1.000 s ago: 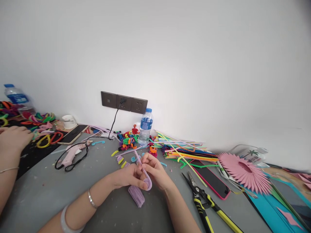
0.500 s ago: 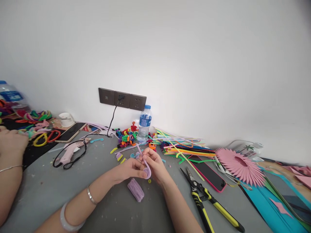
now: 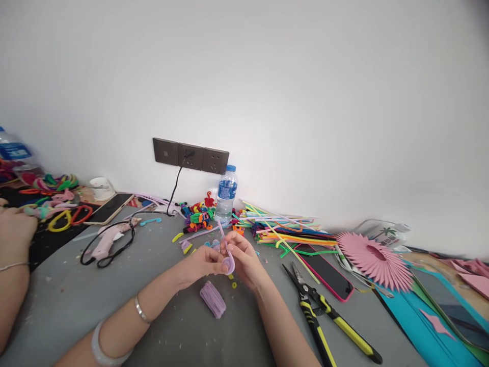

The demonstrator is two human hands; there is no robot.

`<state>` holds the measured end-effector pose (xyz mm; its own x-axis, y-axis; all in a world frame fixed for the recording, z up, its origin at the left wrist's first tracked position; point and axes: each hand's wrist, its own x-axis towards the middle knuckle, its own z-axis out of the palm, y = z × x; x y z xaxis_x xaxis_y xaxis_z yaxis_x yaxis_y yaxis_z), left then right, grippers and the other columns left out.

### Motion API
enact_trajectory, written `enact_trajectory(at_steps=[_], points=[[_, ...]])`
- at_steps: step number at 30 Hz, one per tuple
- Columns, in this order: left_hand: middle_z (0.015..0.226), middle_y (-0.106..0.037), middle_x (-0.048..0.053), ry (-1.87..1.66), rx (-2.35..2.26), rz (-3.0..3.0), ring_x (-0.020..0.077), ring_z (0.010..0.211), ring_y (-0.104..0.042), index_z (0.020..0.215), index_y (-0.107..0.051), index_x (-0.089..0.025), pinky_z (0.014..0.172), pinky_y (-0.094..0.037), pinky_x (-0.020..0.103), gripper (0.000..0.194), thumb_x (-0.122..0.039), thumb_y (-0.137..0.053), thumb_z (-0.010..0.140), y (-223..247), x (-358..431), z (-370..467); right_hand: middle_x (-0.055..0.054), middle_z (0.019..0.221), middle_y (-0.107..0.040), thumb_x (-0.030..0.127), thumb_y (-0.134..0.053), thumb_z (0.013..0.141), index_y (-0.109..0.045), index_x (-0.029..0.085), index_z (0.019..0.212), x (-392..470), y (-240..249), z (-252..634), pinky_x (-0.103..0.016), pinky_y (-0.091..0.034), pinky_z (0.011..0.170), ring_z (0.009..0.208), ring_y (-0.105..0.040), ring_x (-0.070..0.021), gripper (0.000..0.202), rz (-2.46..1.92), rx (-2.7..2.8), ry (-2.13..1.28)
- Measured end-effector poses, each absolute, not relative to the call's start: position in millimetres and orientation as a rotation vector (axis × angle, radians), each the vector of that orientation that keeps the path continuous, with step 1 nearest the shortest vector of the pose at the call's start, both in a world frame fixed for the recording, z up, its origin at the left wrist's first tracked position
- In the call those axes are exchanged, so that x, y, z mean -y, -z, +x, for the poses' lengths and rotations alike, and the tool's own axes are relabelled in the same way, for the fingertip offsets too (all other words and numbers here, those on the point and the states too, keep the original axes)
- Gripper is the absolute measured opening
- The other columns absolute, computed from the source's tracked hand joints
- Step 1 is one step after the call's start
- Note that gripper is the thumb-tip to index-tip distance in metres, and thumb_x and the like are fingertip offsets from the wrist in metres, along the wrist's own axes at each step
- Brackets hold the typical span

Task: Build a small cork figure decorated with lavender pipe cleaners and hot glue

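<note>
Between both hands is a lilac pipe cleaner [image 3: 229, 265], its lower part wound into a flat coil and its free end pointing up. My left hand [image 3: 202, 266] pinches the coil between thumb and fingers. Higher on the stem, my right hand [image 3: 243, 259] has its fingers closed around the pipe cleaner. Just below the hands, a bundle of lilac pipe-cleaner pieces [image 3: 213, 299] lies on the grey table [image 3: 171, 331]. A small yellow-green coil [image 3: 234, 285] rests close to it. Behind the hands are short yellow and lilac bits, partly hidden.
Pruning shears [image 3: 324, 311] and a pink-cased phone [image 3: 328, 275] lie to the right. A water bottle [image 3: 226, 193] stands by the wall, beside a pile of pipe cleaners [image 3: 290, 235]. The corded pink glue gun [image 3: 109, 239] lies left. Another person's hand [image 3: 15, 232] is at the far left.
The coil has turned slightly and moved up a little between my fingers. The free stem now stands straighter. My view has shifted slightly, and the other person's hand sits farther left in it.
</note>
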<state>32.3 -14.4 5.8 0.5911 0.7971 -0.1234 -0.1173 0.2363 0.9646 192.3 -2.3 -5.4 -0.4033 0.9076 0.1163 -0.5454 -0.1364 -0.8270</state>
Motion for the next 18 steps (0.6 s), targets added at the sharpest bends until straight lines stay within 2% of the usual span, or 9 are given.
enact_trajectory(at_steps=[5,11,18], points=[[0.059,-0.049,-0.002,-0.723,-0.721,1.177,0.0104,0.06,-0.037,0.055,-0.061,-0.012,0.06,-0.026,0.026,0.051,-0.057,-0.085,0.059,-3.5,12.7,32.7,0.002,0.073,-0.065,0.032,-0.085,0.071,-0.06,0.022,0.092,0.7,6.1,192.5,-0.022,-0.044,0.062,0.065,-0.055,-0.0119,0.034,-0.484,0.955,-1.796],[0.057,-0.055,0.001,-0.721,-0.767,1.211,0.0113,0.058,-0.044,0.056,-0.062,-0.013,0.059,-0.03,0.026,0.052,-0.061,-0.082,0.061,0.4,11.0,31.1,0.002,0.071,-0.064,0.036,-0.087,0.067,-0.066,0.02,0.098,-0.5,6.0,193.5,-0.022,-0.046,0.061,0.062,-0.055,-0.0116,0.04,-0.524,0.933,-1.817],[0.059,-0.053,0.0,-0.753,-0.818,1.273,0.0113,0.058,-0.043,0.06,-0.059,-0.013,0.058,-0.03,0.026,0.055,-0.066,-0.072,0.07,-1.5,12.3,31.5,0.002,0.071,-0.064,0.034,-0.087,0.068,-0.068,0.019,0.088,-1.1,3.5,194.7,-0.022,-0.047,0.064,0.064,-0.057,-0.0113,0.03,-0.482,0.898,-1.793]])
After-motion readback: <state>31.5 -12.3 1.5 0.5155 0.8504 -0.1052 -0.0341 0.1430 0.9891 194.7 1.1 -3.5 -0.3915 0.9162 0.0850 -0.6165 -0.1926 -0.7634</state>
